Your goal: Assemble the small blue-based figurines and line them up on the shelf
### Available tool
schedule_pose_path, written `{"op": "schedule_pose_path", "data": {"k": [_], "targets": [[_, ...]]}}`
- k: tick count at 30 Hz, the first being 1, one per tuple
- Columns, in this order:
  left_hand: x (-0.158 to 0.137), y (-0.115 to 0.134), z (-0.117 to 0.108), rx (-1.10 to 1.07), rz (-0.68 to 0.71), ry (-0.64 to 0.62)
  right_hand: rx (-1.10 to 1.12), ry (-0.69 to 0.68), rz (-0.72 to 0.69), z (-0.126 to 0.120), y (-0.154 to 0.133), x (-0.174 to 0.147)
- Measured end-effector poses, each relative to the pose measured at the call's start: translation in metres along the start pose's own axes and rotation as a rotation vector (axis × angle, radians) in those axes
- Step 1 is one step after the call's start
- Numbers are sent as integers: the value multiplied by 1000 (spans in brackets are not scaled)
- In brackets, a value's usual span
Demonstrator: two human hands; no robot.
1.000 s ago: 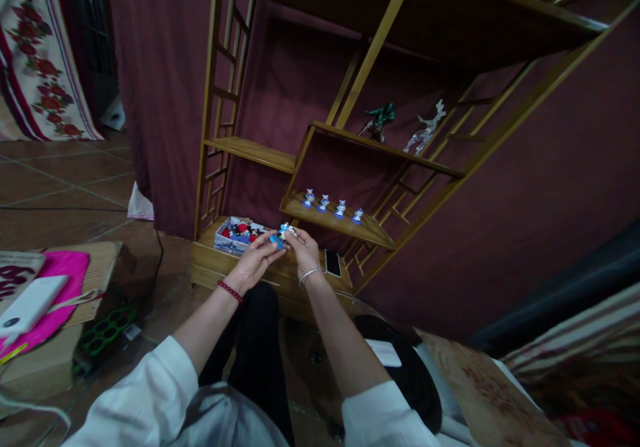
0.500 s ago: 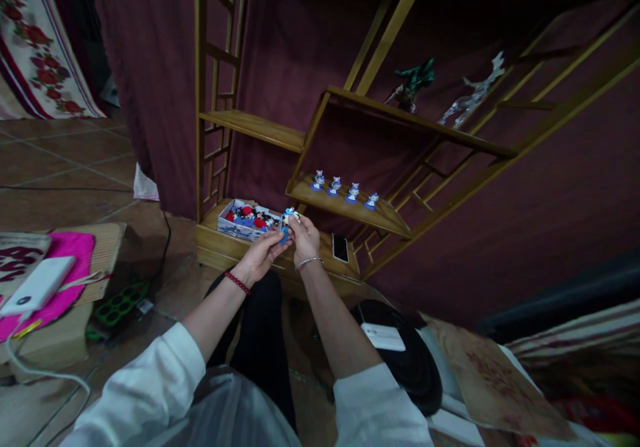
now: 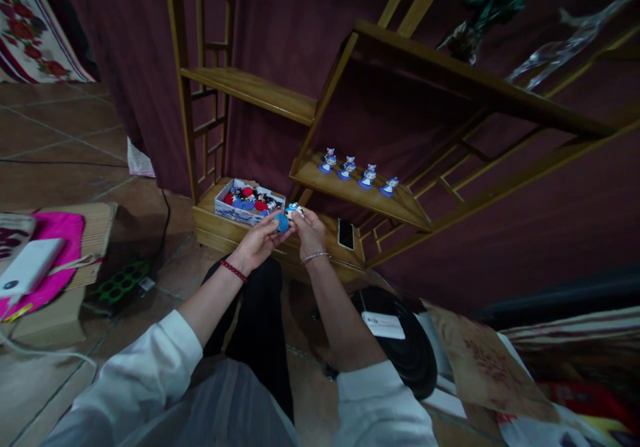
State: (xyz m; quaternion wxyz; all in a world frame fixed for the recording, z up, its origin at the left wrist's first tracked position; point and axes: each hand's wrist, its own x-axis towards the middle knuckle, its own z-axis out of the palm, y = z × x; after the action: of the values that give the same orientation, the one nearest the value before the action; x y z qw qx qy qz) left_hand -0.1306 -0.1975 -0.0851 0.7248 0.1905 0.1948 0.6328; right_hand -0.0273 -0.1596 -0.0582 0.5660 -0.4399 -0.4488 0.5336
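Observation:
Close in front of the shelf's low bottom board, my two hands are together. Between the fingertips of my left hand is a blue round base, its flat face turned toward me. My right hand pinches a small white-and-blue figurine right beside that base. Whether base and figurine are joined I cannot tell, since my fingers cover part of both. Just behind my left hand stands an open box filled with red, blue, black and white small figures.
Several blue-and-white figurines stand in a row on the wooden middle shelf. A phone lies on the bottom board to the right. Higher up are a green sculpture and a clear one. A white power bank lies at left.
The blue base has tipped so that its flat face shows more. My hands stay together on the pieces. The view has shifted closer to the shelf.

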Motion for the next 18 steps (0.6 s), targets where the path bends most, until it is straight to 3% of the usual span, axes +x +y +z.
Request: {"op": "schedule_pose_path", "data": {"k": [7,18], "targets": [[12,-3,-11,28,14,71,-28,-1,33,-6,7,8],[7,4,-11,-6,1,3,-117,-62,-9,0,0,6]]}}
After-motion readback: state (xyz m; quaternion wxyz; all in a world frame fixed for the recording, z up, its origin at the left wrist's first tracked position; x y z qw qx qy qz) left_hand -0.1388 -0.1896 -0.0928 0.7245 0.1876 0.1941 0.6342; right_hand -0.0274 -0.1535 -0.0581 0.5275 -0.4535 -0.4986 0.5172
